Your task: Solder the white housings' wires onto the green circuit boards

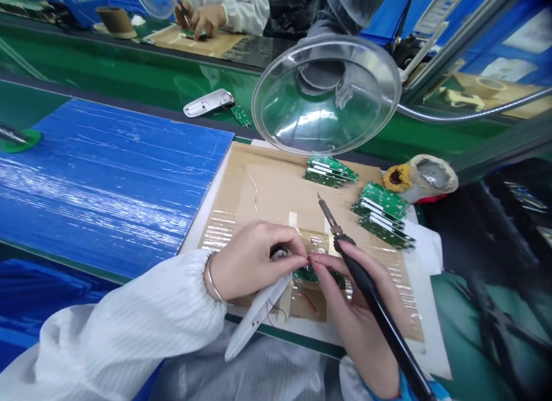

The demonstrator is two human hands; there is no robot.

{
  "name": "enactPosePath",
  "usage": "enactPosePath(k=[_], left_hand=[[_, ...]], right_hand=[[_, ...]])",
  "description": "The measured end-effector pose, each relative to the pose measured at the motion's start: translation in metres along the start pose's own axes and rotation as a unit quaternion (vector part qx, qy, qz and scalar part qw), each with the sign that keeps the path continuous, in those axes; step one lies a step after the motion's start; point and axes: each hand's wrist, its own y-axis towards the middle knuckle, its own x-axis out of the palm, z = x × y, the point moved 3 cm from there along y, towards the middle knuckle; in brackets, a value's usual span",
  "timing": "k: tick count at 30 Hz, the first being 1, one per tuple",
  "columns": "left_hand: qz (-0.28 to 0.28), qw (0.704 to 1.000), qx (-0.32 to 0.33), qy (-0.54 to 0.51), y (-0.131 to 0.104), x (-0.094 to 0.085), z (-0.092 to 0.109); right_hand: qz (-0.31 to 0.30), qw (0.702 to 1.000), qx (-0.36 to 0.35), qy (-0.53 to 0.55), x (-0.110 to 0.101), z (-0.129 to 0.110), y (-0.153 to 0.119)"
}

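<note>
My left hand (254, 260) is closed in a pinch, its fingertips meeting those of my right hand; what they pinch is too small to make out. Beneath the left hand lies a white plastic housing (259, 317), tilted, with thin red and dark wires beside it. A green circuit board (307, 273) sits under the fingertips, partly hidden. My right hand (362, 314) carries a soldering iron (366, 286) between thumb and fingers, its tip pointing up and away, while its thumb and a finger pinch near the board.
Green circuit boards stand in two stacks (330, 172) (383, 214) on the brown work mat (276, 188). A clear round dish on an arm (325, 96) hangs above. Behind it lie another white housing (207, 103) and a soldering iron holder (431, 176) at right. A co-worker's hands (207, 20) work opposite.
</note>
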Motion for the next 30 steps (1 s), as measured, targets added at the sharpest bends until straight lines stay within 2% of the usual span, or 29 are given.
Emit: enactPosePath(k=[2, 6, 12, 19, 27, 30], left_hand=[[0.021, 0.999, 0.010, 0.035, -0.004, 0.003, 0.003], [0.025, 0.999, 0.003, 0.031, -0.008, 0.007, 0.003], [0.039, 0.999, 0.009, 0.013, -0.012, 0.009, -0.001], [0.055, 0.995, 0.040, 0.068, -0.015, 0.010, -0.001], [0.083, 0.994, -0.035, -0.068, -0.014, 0.014, -0.007], [0.069, 0.994, -0.044, -0.071, -0.015, 0.008, -0.010]], right_hand=[[0.010, 1.000, -0.022, -0.018, -0.001, -0.002, 0.001], [0.021, 0.994, -0.091, -0.060, -0.003, -0.009, 0.003], [0.027, 0.989, -0.114, -0.092, -0.002, -0.011, 0.004], [0.006, 0.990, -0.103, -0.094, -0.002, -0.010, 0.003], [-0.005, 0.995, -0.049, -0.092, -0.001, -0.009, 0.004], [-0.002, 0.997, -0.027, -0.071, -0.007, -0.008, 0.003]])
